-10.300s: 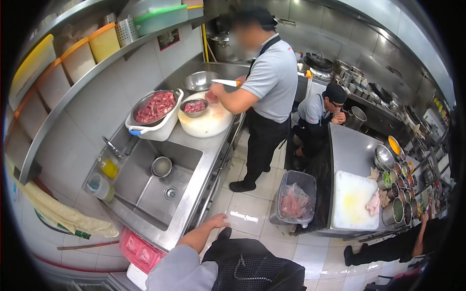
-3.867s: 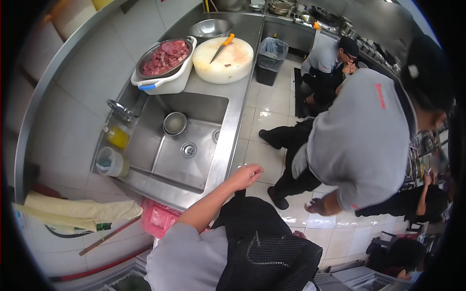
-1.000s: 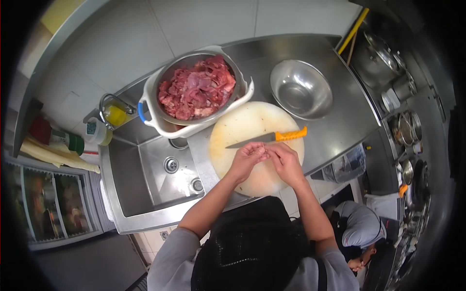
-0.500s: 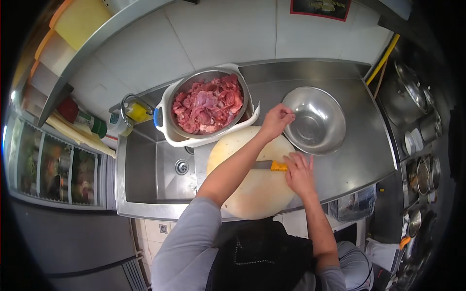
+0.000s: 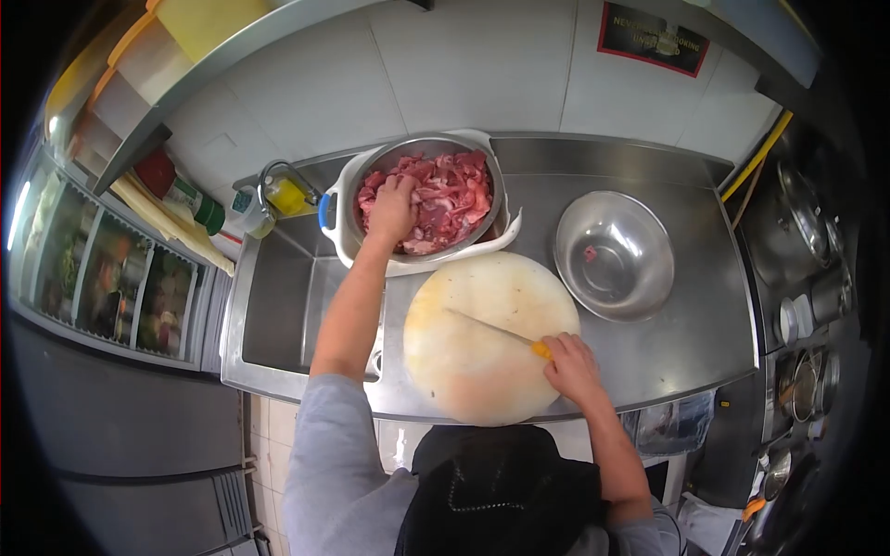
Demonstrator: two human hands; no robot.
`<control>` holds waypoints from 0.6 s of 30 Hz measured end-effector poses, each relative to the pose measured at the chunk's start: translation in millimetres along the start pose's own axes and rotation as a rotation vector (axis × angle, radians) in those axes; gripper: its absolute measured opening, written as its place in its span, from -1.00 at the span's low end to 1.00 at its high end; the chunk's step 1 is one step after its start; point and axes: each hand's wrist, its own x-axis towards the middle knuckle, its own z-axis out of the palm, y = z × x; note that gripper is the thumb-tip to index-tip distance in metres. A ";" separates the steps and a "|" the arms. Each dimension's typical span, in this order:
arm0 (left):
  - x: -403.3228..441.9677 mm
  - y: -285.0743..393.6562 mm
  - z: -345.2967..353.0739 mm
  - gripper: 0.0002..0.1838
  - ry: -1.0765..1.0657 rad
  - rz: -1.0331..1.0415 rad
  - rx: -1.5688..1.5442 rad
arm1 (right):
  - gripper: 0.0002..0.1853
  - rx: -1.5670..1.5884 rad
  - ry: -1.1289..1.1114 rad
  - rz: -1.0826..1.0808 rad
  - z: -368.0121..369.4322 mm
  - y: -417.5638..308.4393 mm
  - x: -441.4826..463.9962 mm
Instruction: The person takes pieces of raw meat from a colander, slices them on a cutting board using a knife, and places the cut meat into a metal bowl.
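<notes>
My left hand (image 5: pixel 393 209) reaches into a steel bowl (image 5: pixel 497 185) heaped with raw red meat (image 5: pixel 445 208). Its fingers are stretched out onto the meat, touching it. My right hand (image 5: pixel 574 368) is closed around the yellow handle of a knife (image 5: pixel 491 326), whose blade points left across a round cutting board (image 5: pixel 464 389). To the right, a second steel bowl (image 5: pixel 630 232) has one small piece of meat (image 5: pixel 591 253) in it.
A white plastic basin (image 5: pixel 345 218) surrounds the meat bowl. Left of the board is a sink (image 5: pixel 278 320), with a faucet (image 5: pixel 278 167) and a yellow bottle (image 5: pixel 287 196) behind it. Pots (image 5: pixel 797 222) stand at the far right.
My left hand has moved from beside the right bowl into the meat. A small piece now shows in that bowl. The right hand has closed around the knife handle, and the blade has turned.
</notes>
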 end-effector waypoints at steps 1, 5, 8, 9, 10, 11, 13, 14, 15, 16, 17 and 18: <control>-2.5 -14.8 1.8 -0.60 0.147 0.014 -0.171 | -0.54 0.046 0.047 0.011 -2.7 1.1 -8.3; 18.5 -88.1 21.0 -0.78 0.355 -0.150 -0.801 | -0.51 0.191 0.042 0.226 -28.2 -11.7 -36.0; 18.5 -77.7 -32.9 -0.77 0.250 -0.250 -1.133 | -0.53 0.243 0.203 0.249 -26.8 -23.0 -56.0; 14.1 -61.5 -53.7 -0.73 0.241 -0.233 -1.257 | -0.53 0.241 0.201 0.262 -23.9 -26.9 -62.3; 13.7 -54.8 -67.9 -0.73 0.229 -0.231 -1.261 | -0.53 0.270 0.246 0.267 -20.5 -30.4 -66.8; 16.2 -50.1 -79.2 -0.73 0.198 -0.208 -1.347 | -0.54 0.299 0.294 0.273 -16.4 -35.7 -70.5; 15.8 -31.9 -102.7 -0.70 0.178 -0.130 -1.424 | -0.54 0.289 0.318 0.306 -8.1 -48.4 -78.6; 17.0 -25.0 -109.4 -0.70 0.160 -0.128 -1.429 | -0.54 0.282 0.335 0.326 -3.5 -54.7 -83.6; 21.4 -20.7 -111.5 -0.69 0.143 -0.079 -1.448 | -0.54 0.281 0.337 0.345 0.8 -60.9 -88.4; 27.5 -18.1 -110.2 -0.67 0.128 -0.030 -1.468 | -0.54 0.284 0.340 0.352 4.2 -66.0 -91.1; 34.4 -20.1 -106.3 -0.68 0.043 -0.004 -1.301 | -0.54 0.288 0.344 0.358 6.9 -70.7 -93.2; 37.4 -17.3 -105.6 -0.68 0.026 -0.002 -1.302 | -0.54 0.290 0.346 0.374 8.9 -75.1 -94.8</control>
